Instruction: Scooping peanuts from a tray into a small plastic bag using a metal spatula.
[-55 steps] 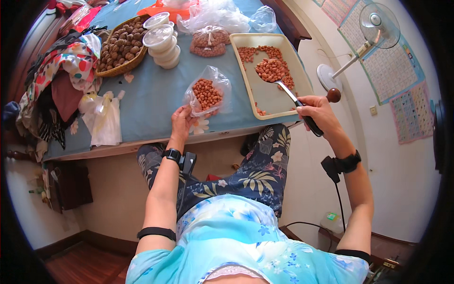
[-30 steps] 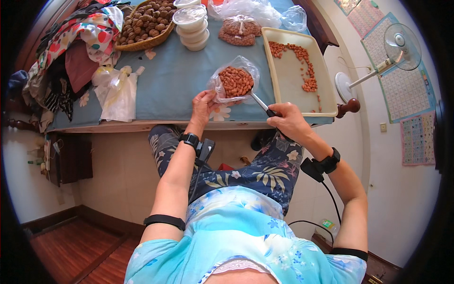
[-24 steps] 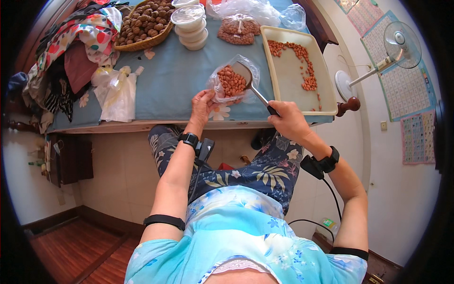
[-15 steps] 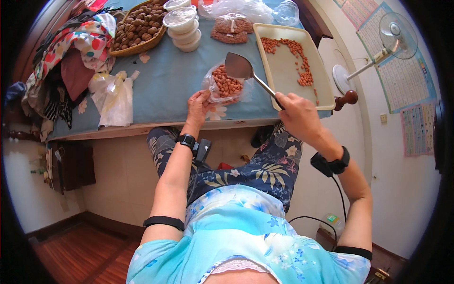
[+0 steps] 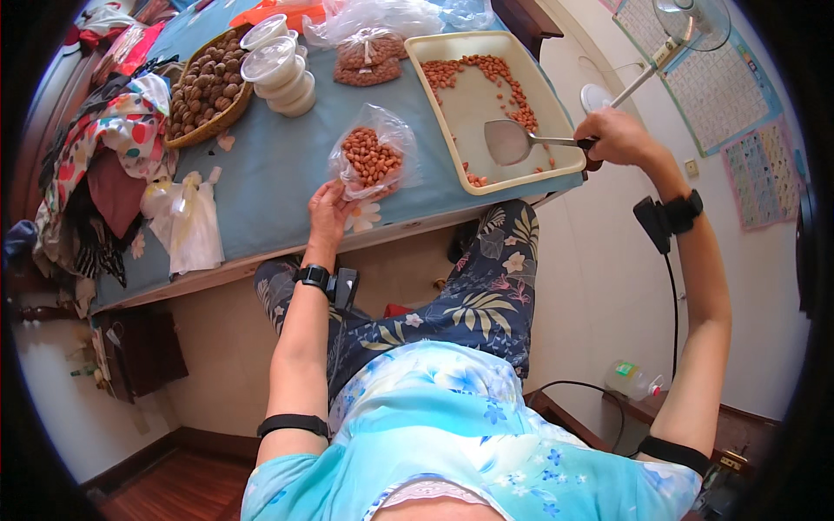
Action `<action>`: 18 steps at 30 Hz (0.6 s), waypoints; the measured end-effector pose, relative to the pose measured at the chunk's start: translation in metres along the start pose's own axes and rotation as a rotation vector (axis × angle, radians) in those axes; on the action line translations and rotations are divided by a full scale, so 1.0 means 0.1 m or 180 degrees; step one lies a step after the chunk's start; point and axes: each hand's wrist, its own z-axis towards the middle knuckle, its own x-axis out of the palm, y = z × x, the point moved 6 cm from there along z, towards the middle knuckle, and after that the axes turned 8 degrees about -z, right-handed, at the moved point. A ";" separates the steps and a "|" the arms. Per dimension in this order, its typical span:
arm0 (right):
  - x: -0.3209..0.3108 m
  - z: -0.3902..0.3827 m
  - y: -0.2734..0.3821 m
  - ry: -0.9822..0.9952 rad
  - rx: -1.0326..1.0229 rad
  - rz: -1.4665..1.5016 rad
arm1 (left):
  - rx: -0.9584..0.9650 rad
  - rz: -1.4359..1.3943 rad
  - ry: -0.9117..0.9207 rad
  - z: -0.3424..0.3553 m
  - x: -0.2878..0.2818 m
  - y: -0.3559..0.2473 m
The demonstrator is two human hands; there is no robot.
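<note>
Blue cloth (image 5: 269,174) is spread across the work surface, with a pale wall (image 5: 756,286) beyond its right side. Over it, a metal turner (image 5: 518,141) is held at the near end of a cream tray (image 5: 469,104), its long axis laid close to the nine-to-three line, blade toward nine; whether the tray floor is touched by the blade cannot be told. At three o'clock from the blade, the grip end is clasped by the right hand (image 5: 621,137), fingers wrapped round; the tray is nearer to this hand. Loose peanuts (image 5: 497,66) are strewn from eleven to one o'clock of the blade, with a few near half past seven. At nine o'clock, outside the tray and well apart from the blade, a peanut-filled clear bag (image 5: 372,156) is held open. Its seven o'clock edge is pinched by the left hand (image 5: 328,208), some fingers being hidden. From the bag, bagged peanuts (image 5: 369,74) are placed at twelve, stacked tubs (image 5: 282,82) near half past ten, and a basket (image 5: 220,124) of walnuts (image 5: 204,94) at ten.
</note>
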 end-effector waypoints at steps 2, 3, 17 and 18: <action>-0.03 0.06 -0.02 0.0180 0.0100 0.0344 | 0.0003 0.0044 -0.0084 -0.01 -0.03 -0.01; 0.01 0.15 -0.08 0.0206 0.0012 0.0268 | -0.0007 0.0061 -0.0073 -0.01 -0.03 -0.01; 0.44 0.32 -0.13 0.1770 0.0196 0.2368 | -0.0140 0.0144 -0.0144 0.00 -0.04 -0.02; 0.46 0.31 -0.14 0.1774 0.0199 0.2373 | -0.0146 0.0147 -0.0145 -0.01 -0.02 -0.02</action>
